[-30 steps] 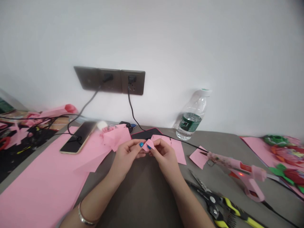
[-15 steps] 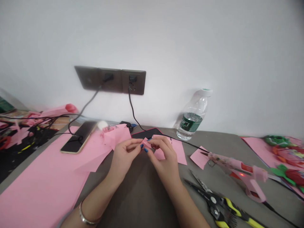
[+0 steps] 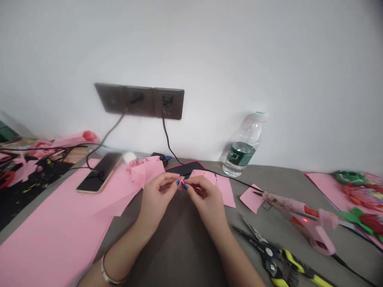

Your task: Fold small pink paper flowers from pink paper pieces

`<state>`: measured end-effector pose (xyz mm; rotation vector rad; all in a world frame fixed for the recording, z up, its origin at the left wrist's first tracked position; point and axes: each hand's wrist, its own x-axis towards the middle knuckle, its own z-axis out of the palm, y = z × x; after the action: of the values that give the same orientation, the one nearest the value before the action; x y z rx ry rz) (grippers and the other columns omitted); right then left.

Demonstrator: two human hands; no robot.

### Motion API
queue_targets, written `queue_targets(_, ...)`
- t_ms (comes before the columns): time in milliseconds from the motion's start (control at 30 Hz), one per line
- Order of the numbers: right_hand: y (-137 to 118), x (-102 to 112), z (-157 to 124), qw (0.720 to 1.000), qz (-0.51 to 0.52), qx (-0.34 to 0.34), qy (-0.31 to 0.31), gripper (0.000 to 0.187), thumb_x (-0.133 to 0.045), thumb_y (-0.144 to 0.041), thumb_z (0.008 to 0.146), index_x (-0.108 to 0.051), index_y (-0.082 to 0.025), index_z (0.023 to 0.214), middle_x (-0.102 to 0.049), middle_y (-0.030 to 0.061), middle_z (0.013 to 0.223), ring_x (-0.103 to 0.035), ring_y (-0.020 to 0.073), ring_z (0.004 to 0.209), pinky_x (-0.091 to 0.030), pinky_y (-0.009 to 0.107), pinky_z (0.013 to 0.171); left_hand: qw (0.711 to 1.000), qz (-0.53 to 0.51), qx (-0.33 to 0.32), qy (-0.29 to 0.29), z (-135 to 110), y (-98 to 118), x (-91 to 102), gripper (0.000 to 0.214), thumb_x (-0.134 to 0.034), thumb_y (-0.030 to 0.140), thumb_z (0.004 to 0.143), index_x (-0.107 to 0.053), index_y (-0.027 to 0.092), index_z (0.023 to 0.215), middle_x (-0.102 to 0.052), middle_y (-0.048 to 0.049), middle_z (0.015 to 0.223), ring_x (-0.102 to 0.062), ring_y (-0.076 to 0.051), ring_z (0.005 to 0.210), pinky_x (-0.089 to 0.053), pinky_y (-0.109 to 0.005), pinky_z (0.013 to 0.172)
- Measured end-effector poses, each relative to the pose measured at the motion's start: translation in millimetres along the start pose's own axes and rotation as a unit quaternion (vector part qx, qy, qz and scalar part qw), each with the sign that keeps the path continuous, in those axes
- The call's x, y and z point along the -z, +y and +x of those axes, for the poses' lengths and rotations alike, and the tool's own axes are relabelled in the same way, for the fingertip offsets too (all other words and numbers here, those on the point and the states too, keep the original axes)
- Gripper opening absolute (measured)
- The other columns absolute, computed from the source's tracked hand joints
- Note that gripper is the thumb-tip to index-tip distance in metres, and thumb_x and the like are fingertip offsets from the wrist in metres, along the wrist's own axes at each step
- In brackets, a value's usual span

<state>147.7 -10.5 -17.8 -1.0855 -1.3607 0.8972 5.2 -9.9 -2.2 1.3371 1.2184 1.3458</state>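
Observation:
Both of my hands meet over the grey table [image 3: 179, 247], pinching one small folded piece of pink paper [image 3: 181, 182] between blue-nailed fingertips. My left hand [image 3: 157, 197] grips it from the left with thumb and forefinger, and a metal bangle sits on that wrist. My right hand [image 3: 206, 199] pinches the same piece from the right, its other fingers curled. Most of the paper piece is hidden by the fingers. Cut pink squares [image 3: 226, 189] lie just behind my right hand.
A large pink sheet [image 3: 56, 227] covers the table's left side, with a phone [image 3: 97, 172] on a cable lying on it. A pink glue gun [image 3: 302, 217], pliers [image 3: 278, 261], a water bottle [image 3: 243, 145], wall sockets [image 3: 140, 100] and paper flowers [image 3: 359, 199] surround the work spot.
My fingertips have shifted on the small pink piece and closed it into a tighter pinch, so less of it shows. Arms and everything on the table stay put.

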Motion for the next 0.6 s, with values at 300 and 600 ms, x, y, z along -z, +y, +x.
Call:
queue_targets(300, 5.5, -0.2, 3.0, 0.994, 0.084, -0.076, -0.005, 0.013, -0.073, -0.032, 0.073, -0.074, -0.020, 0.077, -0.073, 0.0054, 0.079, -0.068, 0.0202, 0.073, -0.055, 0.032, 0.068, 1.000, -0.023, 0.014, 0.008, -0.9, 2.0, -1.3, 0.017, -0.067, 0.024, 0.081, -0.064, 0.018, 0.097, -0.079, -0.0075, 0.095, -0.075, -0.018, 0.081, -0.060, -0.030, 0.079)
queue_targets(600, 4.4, 1.5, 5.0, 0.982, 0.132, -0.135, -0.011, 0.020, -0.080, -0.036, 0.064, -0.075, -0.018, 0.072, -0.072, 0.0038, 0.071, -0.065, 0.0168, 0.063, -0.054, 0.029, 0.063, 1.000, -0.027, 0.003, 0.014, -1.6, 2.2, -0.1, 0.017, -0.065, 0.024, 0.083, -0.060, 0.018, 0.099, -0.079, -0.0086, 0.094, -0.075, -0.019, 0.084, -0.060, -0.029, 0.077)
